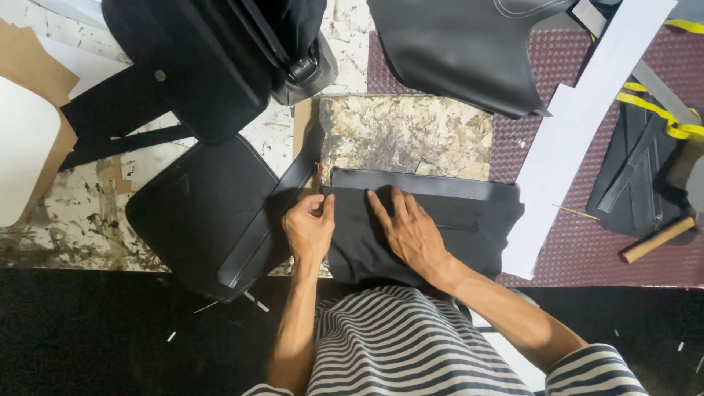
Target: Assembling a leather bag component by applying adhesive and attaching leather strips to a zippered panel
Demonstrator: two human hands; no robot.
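The person stood at the bench with both hands down on a black cloth. The cloth lay flat near the front edge of the bench, right in front of the person's striped shirt. A dark leather strip ran along the top edge of the cloth. The left hand sat at the left end of the cloth, and its grip was pinched shut on the cloth's corner with finger and thumb. The right hand lay flat and open on the cloth, fingers spread and pointing up toward the strip, holding nothing. Just left of the left hand lay a black leather piece with a strap slanting across it. Behind the cloth was a worn stone slab. A black bag sat at the far left of the bench, and another leather piece lay at the far side. To the right, a long white paper strip lay on a dark red mat, with a wooden handle and a yellow tape nearby.
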